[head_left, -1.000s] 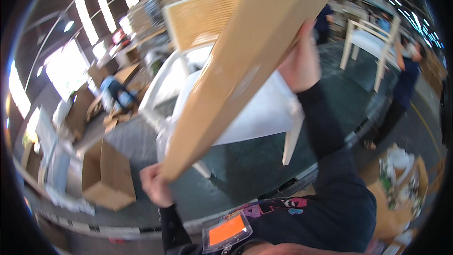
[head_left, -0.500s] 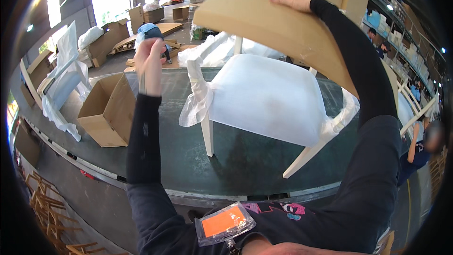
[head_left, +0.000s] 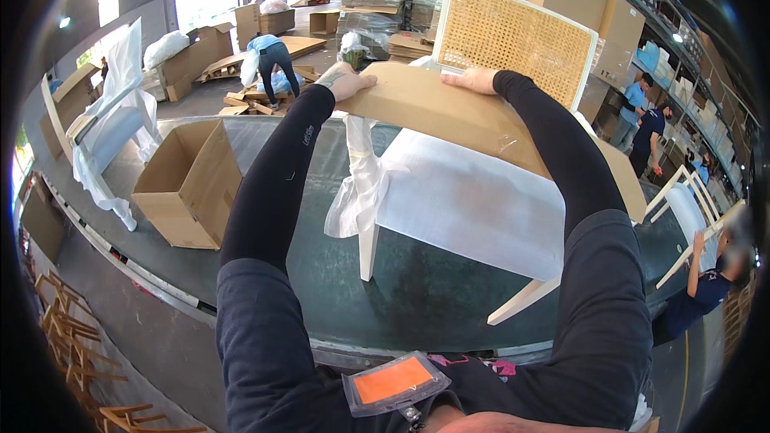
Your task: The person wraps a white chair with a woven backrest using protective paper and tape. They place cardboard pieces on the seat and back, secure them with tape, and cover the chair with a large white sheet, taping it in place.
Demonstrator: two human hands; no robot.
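A brown cardboard sheet [head_left: 449, 116] stretches across the front of me, over the far part of a pale chair. Its left end is in my left hand [head_left: 345, 84]. My right hand [head_left: 472, 80] is closed over the sheet's far edge. Under and in front of the sheet lies the chair's seat [head_left: 473, 208], covered in thin white wrapping. White wrap [head_left: 357, 200] hangs round the left armrest, and two pale front legs show. Beyond the sheet rises a woven cane panel [head_left: 513, 36] in a white frame; where its lower edge meets the chair is hidden.
The chair stands on a dark green conveyor table [head_left: 321, 289]. An open cardboard box [head_left: 188, 184] and another wrapped chair [head_left: 108, 140] are to the left. At right, a co-worker [head_left: 710, 281] handles a chair [head_left: 694, 208]. Stacked wooden frames [head_left: 76, 345] sit lower left.
My left hand, raised and off the sheet before, now grips its left end. My right hand and the sheet have come down and nearer, uncovering the cane panel.
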